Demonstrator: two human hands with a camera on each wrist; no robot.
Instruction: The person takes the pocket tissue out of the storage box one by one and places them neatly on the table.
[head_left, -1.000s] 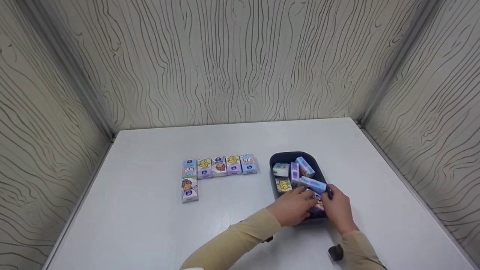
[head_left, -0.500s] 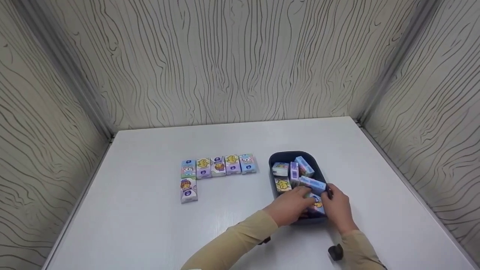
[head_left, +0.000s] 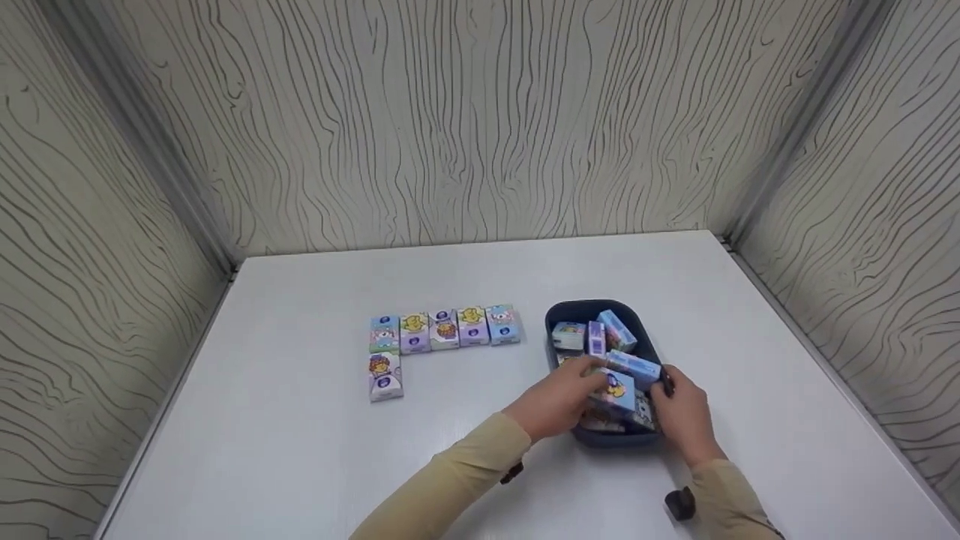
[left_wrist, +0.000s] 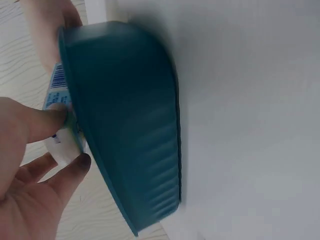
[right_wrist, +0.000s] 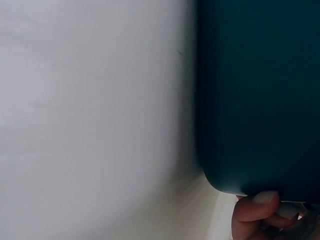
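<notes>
My left hand (head_left: 555, 399) pinches a small blue cartoon-printed tissue pack (head_left: 616, 390) between thumb and fingers, over the near part of a dark blue-green bin (head_left: 619, 440). In the left wrist view, the thumb and fingers of the left hand (left_wrist: 30, 170) press the pack (left_wrist: 58, 95) from two sides beside the bin's rim. My right hand (head_left: 686, 416) grips the right rim of the bin, its fingertips curled at the edge. The right wrist view shows these fingers (right_wrist: 255, 212) against the bin wall (right_wrist: 260, 100). Several more packs, such as a light blue one (head_left: 634, 366), lie jumbled inside.
Left of the bin, several packs form a row, with a blue one (head_left: 503, 325) at its right end. Another pack (head_left: 385, 375) lies below the row's left end. The white table (head_left: 262, 435) is bounded by wood-patterned panels (head_left: 465, 127). Small dark wrist devices (head_left: 680, 504) sit on the forearms.
My left hand has drawn back to the left and lifted a blue pack from among the others in the bin. My right hand stays at the rim.
</notes>
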